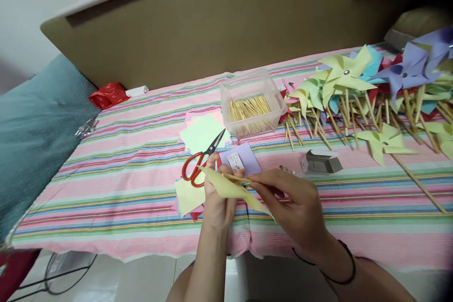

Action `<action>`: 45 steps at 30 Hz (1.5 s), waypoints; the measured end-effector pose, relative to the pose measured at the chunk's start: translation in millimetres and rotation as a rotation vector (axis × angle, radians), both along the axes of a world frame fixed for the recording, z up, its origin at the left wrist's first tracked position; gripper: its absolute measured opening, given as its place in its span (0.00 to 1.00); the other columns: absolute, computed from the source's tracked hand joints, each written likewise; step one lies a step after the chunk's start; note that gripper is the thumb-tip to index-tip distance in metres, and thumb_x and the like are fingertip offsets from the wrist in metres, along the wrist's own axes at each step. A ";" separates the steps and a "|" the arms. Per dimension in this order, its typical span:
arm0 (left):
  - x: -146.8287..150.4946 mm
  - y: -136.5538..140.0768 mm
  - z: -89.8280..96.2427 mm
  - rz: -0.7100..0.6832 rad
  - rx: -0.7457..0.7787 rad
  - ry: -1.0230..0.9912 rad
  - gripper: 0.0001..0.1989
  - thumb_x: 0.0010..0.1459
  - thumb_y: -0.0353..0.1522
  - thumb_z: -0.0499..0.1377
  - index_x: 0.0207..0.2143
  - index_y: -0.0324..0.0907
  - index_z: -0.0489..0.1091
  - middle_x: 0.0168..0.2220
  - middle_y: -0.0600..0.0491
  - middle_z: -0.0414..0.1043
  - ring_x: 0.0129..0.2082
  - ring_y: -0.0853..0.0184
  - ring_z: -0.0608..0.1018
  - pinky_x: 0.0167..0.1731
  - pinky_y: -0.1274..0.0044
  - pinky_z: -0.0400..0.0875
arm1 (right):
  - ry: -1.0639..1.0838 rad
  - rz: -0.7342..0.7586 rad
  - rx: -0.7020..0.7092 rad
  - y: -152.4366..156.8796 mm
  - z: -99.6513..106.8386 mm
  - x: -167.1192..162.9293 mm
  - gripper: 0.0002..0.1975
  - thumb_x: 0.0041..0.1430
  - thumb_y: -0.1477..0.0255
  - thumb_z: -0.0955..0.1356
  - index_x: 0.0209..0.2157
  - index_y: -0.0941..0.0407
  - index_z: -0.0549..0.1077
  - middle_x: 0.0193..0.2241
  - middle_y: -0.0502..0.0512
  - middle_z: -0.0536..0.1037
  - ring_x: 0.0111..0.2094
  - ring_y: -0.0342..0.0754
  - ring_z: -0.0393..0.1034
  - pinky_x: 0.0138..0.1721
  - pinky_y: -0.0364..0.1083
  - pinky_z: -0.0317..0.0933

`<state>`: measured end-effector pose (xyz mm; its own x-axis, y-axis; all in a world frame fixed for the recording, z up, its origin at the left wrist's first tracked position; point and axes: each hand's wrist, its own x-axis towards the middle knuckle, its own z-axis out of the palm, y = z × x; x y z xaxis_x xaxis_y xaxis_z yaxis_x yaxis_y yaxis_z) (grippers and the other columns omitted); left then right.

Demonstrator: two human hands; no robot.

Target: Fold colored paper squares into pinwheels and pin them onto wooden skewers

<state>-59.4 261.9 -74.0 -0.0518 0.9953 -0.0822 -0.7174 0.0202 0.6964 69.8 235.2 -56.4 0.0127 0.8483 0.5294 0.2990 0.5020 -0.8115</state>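
Above the near middle of the cloth, my left hand [217,203] grips a pale yellow paper pinwheel [226,187] from below, its blades folded and tilted edge-on. A thin wooden stick [238,178] lies along the paper, and the fingertips of my right hand [293,198] pinch its right end. My palm and the paper hide part of the join. Red-handled scissors [194,170] rest just left of my left hand, blades pointing away. Beyond the hands lie a purple paper sheet [250,158] and a small white printed card [235,161].
A clear plastic box [253,127] holds many short sticks [249,107]. Coloured paper squares [201,132] lie left of it. Finished pinwheels [347,73] pile up at right, with a single one [385,143] nearer. A small grey box [321,162] sits beside tiny metal pieces [286,169].
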 end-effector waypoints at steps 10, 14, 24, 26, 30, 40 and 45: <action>-2.2 -0.4 -0.3 0.023 0.026 0.008 0.28 0.35 0.33 0.74 0.40 0.47 0.68 0.19 0.65 0.65 0.25 0.75 0.76 0.38 0.82 0.70 | 0.013 -0.012 0.032 0.7 1.6 -3.8 0.06 0.58 0.79 0.67 0.34 0.55 0.76 0.26 0.51 0.79 0.25 0.42 0.70 0.26 0.42 0.63; -1.0 0.3 1.8 0.019 0.019 -0.003 0.28 0.33 0.32 0.74 0.39 0.48 0.68 0.18 0.65 0.66 0.24 0.75 0.76 0.36 0.82 0.71 | 0.014 -0.023 0.042 -0.3 0.9 -4.2 0.07 0.58 0.79 0.68 0.34 0.55 0.76 0.26 0.51 0.79 0.25 0.42 0.69 0.26 0.42 0.63; -2.1 -0.5 0.0 0.028 0.018 0.007 0.28 0.31 0.32 0.75 0.37 0.47 0.67 0.19 0.66 0.66 0.23 0.77 0.76 0.37 0.83 0.71 | 0.008 -0.041 0.062 1.2 0.1 -5.5 0.08 0.57 0.80 0.68 0.35 0.55 0.76 0.27 0.51 0.79 0.25 0.43 0.69 0.26 0.42 0.63; -2.0 -0.7 -0.1 0.027 0.022 -0.001 0.28 0.32 0.32 0.75 0.37 0.47 0.67 0.19 0.66 0.66 0.24 0.77 0.76 0.37 0.83 0.71 | 0.008 -0.043 0.065 0.9 0.3 -5.6 0.08 0.57 0.80 0.68 0.34 0.55 0.77 0.27 0.51 0.79 0.26 0.43 0.69 0.26 0.42 0.63; -2.1 -0.8 -0.4 0.018 0.029 -0.009 0.28 0.35 0.31 0.73 0.39 0.48 0.67 0.20 0.66 0.66 0.23 0.77 0.75 0.38 0.83 0.70 | 0.014 -0.051 0.061 0.5 1.2 -6.1 0.08 0.57 0.80 0.68 0.34 0.54 0.77 0.26 0.51 0.79 0.26 0.43 0.70 0.27 0.43 0.65; -3.0 -1.1 -0.9 0.068 0.029 0.040 0.28 0.31 0.30 0.74 0.36 0.48 0.67 0.19 0.65 0.65 0.23 0.76 0.75 0.37 0.82 0.70 | 0.081 -0.040 0.009 0.9 -0.2 -7.6 0.08 0.55 0.79 0.69 0.32 0.52 0.79 0.25 0.51 0.80 0.26 0.45 0.73 0.27 0.44 0.67; -0.3 0.1 0.4 0.086 0.064 0.017 0.28 0.31 0.30 0.75 0.36 0.48 0.67 0.19 0.65 0.65 0.23 0.77 0.74 0.38 0.82 0.70 | 0.107 0.007 -0.010 0.1 -2.9 -10.5 0.09 0.56 0.80 0.68 0.33 0.53 0.79 0.26 0.51 0.80 0.27 0.45 0.73 0.28 0.43 0.67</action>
